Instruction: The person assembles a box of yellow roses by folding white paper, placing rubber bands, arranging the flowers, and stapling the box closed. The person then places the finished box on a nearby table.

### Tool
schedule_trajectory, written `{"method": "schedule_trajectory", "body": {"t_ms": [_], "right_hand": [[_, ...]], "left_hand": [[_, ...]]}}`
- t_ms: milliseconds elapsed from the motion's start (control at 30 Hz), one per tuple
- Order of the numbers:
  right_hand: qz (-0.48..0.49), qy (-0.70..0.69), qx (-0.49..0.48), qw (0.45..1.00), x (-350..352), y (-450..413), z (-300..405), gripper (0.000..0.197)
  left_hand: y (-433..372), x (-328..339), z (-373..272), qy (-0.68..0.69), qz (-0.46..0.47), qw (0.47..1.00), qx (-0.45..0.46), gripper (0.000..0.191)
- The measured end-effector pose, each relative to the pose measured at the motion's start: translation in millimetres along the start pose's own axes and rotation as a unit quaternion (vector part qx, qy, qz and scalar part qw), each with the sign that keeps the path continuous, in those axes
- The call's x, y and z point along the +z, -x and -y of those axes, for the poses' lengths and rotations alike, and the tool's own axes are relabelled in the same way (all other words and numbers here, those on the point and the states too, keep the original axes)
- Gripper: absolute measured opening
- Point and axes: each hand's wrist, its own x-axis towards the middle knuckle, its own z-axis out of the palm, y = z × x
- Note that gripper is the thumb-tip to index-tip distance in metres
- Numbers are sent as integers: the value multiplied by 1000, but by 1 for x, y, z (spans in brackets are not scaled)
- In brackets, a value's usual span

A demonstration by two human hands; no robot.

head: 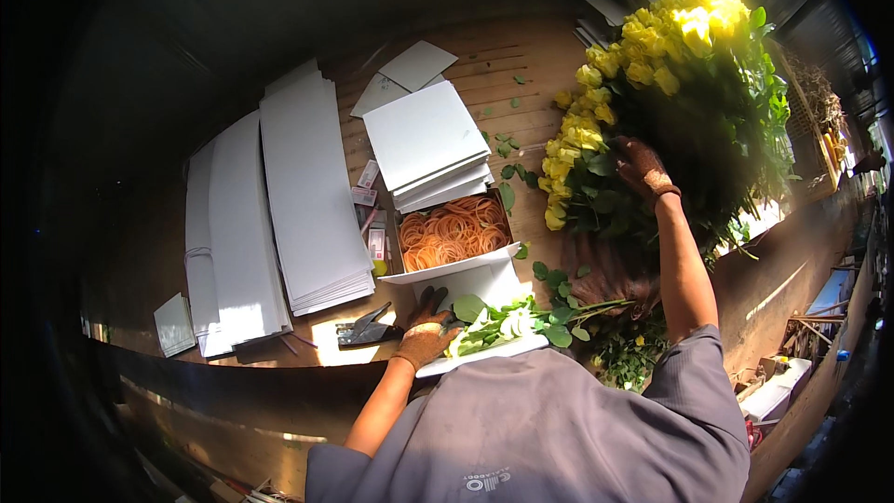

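Note:
My left hand (428,332), in a brown work glove with dark fingertips, rests beside a few rose stems with green leaves (503,321) that lie on a white cardboard sheet (482,358) at the table's near edge. Whether its fingers grip the stems or the sheet is unclear. A black stapler-like hand tool (369,330) lies just left of it. My right hand (637,166), gloved too, reaches into a large pile of yellow roses (653,35), among the leaves below the blooms; its fingertips are partly hidden.
An open box of orange rubber bands (455,232) sits beyond the cardboard, with a stack of white card squares (427,140) behind it. Long white cardboard sheets (314,188) are stacked at left. Small labelled boxes (377,243) and loose leaves (507,197) lie between. A wooden crate (814,112) stands at right.

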Motion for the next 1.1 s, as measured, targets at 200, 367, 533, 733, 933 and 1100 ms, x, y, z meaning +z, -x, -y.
{"method": "schedule_trajectory", "body": {"t_ms": [200,367,533,733,933,1100], "right_hand": [[-10,-150,-138,979,-74,82,151,26],[183,-209,-276,920,25,121,213,22],[233,-125,-330,906,177,139,194,28],[191,-36,-396,897,198,151,192,26],[449,-165,-282,832,80,107,185,31],[-37,-30,13,999,5,3,28,36]], "left_hand": [[7,-6,-14,66,-4,996,-57,40],[1,-3,-8,34,20,996,-80,58],[7,6,-6,99,-125,984,-76,93],[5,-3,-9,-5,-62,997,-37,67],[13,1,-1,-58,-29,996,-61,67],[3,-21,-21,-38,-7,999,-20,60]]}}
